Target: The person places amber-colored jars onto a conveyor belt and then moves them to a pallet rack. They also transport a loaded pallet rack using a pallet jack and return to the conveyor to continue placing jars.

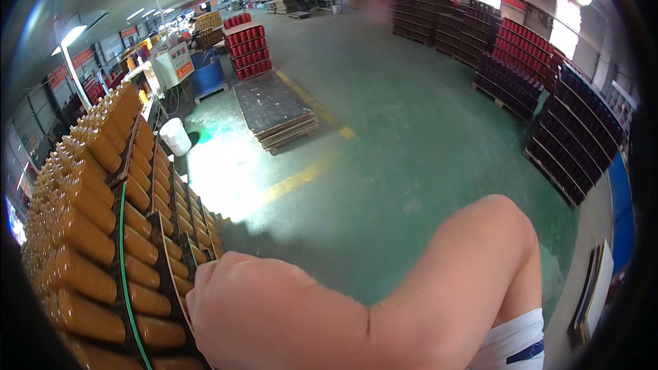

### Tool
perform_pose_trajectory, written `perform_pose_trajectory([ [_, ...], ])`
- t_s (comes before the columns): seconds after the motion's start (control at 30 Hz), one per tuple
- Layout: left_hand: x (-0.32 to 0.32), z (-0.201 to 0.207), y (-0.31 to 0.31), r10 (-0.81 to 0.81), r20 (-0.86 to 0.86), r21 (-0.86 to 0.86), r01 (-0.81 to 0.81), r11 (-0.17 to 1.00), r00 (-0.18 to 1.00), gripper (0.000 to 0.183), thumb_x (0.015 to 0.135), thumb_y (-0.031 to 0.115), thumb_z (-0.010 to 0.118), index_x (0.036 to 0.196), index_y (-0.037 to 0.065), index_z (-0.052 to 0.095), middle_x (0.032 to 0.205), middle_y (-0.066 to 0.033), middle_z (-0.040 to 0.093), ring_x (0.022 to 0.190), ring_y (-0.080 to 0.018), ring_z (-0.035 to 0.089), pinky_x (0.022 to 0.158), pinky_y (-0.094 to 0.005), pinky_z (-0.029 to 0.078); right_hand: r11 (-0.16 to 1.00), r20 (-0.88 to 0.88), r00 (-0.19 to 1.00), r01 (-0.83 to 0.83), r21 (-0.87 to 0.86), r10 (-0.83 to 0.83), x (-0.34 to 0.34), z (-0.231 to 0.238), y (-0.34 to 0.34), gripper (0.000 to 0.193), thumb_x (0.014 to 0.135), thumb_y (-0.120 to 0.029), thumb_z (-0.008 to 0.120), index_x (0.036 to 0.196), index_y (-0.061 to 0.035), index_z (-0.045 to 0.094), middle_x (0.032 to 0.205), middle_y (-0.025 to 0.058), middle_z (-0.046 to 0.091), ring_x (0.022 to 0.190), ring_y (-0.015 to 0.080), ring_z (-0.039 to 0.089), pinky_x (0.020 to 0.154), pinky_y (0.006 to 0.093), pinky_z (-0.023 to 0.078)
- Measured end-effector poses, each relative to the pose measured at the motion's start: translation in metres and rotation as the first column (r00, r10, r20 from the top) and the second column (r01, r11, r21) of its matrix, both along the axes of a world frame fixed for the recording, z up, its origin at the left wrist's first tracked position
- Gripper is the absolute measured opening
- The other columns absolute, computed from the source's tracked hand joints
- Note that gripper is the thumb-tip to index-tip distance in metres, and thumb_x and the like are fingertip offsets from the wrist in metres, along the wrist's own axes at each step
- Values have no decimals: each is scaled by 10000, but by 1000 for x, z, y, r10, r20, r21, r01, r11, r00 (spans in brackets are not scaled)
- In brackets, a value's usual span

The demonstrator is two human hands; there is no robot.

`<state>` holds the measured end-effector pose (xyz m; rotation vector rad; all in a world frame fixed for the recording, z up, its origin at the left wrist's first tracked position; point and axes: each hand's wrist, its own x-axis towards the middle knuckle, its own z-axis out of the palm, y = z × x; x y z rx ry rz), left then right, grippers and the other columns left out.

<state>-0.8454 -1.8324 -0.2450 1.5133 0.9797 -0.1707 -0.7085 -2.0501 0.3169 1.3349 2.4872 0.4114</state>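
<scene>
My right arm reaches from the lower right across to the left, bent at the elbow. At its end my right hand (240,305) is closed, fingers curled in against the edge of a tall stack of amber-brown glass bottles (86,233). What the fingers hold, if anything, is hidden behind the back of the hand. Dark boards (166,253) separate the layers of bottles. A thin green strap (123,253) runs down the stack's corner, a little left of the hand. My left hand is out of view.
Beyond the stack are a white bucket (176,137), a blue drum (208,75) and a control box (175,63). A low pile of boards (274,108) lies on the green floor, with stacked red containers (248,51) behind it. Tall dark stacks (576,130) line the right side.
</scene>
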Motion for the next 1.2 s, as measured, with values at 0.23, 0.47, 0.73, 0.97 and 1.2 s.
perform_pose_trajectory([
  [0.23,300,81,89,-141,222,65,130,989,965,121,893,155,617,853,42,632,742,-52,628,624,-129,581,579,-283,462,978,85,984,-144,-149,158,212,39,100,200,710,-328,696,837,-181,744,792,-77,649,697,116,588,516,254,415],
  [0.47,474,46,219,108,271,49,-125,991,956,126,899,161,623,867,41,644,763,-56,648,639,-128,596,591,-279,476,958,157,987,33,-284,12,404,44,221,278,752,-393,659,933,-196,735,922,-50,673,834,134,624,624,275,472],
  [0.73,501,174,347,679,241,135,-717,684,694,117,910,161,677,959,55,673,785,17,630,662,-73,567,531,-245,438,991,-634,762,-118,68,134,677,-18,476,198,903,-163,600,1089,-98,628,925,71,657,816,245,679,616,366,534],
  [0.97,516,284,499,618,714,323,-938,128,330,233,891,53,664,1124,37,660,942,9,644,780,-79,569,711,-222,468,971,-930,327,-218,98,168,726,-86,766,422,858,-133,741,1257,-137,602,1243,77,611,1020,217,633,796,335,574],
  [1.2,541,479,734,444,681,716,-399,-573,582,577,807,95,718,1357,118,545,1439,-168,466,1298,-379,424,1108,-469,315,892,-826,385,-357,277,411,630,-31,1035,670,818,-341,770,1424,-311,488,1459,244,399,1321,420,427,1057,458,431],
])
